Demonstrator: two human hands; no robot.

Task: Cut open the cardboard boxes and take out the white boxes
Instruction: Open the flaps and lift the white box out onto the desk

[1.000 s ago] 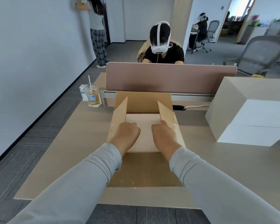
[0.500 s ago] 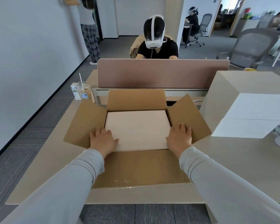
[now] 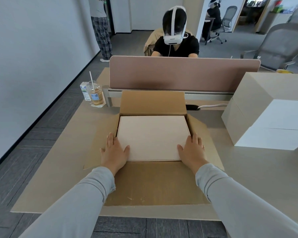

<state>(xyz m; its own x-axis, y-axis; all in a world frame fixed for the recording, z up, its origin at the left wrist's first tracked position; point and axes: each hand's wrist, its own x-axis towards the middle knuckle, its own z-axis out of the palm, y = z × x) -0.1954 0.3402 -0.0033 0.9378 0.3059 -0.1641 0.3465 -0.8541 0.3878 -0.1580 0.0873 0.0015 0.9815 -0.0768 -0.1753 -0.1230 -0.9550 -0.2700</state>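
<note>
Cardboard box [image 3: 153, 182]: brown, open, all four flaps folded out; sits at the table's near edge, roughly mid-width. Near flap lies flat toward the person, far flap stands up against the divider, side flaps splay left and right.
White box [image 3: 153, 137]: pale, flat, rectangular; lies inside the cardboard box, top face fully exposed, filling the opening.
Left hand [image 3: 114, 151]: open, palm down, fingers spread; rests on the left flap at the white box's near-left corner, thumb over the box's top edge. Not gripping.
Right hand [image 3: 192, 150]: open, flat, fingers spread; on the right flap at the white box's near-right corner, thumb on the box top. Not gripping.
Sleeves: grey, long, both arms reaching in from the near edge.
Table [image 3: 62, 158]: tan top.
Divider [image 3: 184, 73]: pinkish-brown panel along the table's far edge.
Stacked boxes [image 3: 272, 117]: pale grey-white, at the table's right side, well apart from the cardboard box.
Drink cup [image 3: 95, 95]: clear with straw, far-left corner of the table, touching a small carton [image 3: 84, 91].
Cable [image 3: 212, 105]: white, along the far edge, right of the far flap.
Person opposite [image 3: 175, 31]: behind the divider, white headset, black top.
</note>
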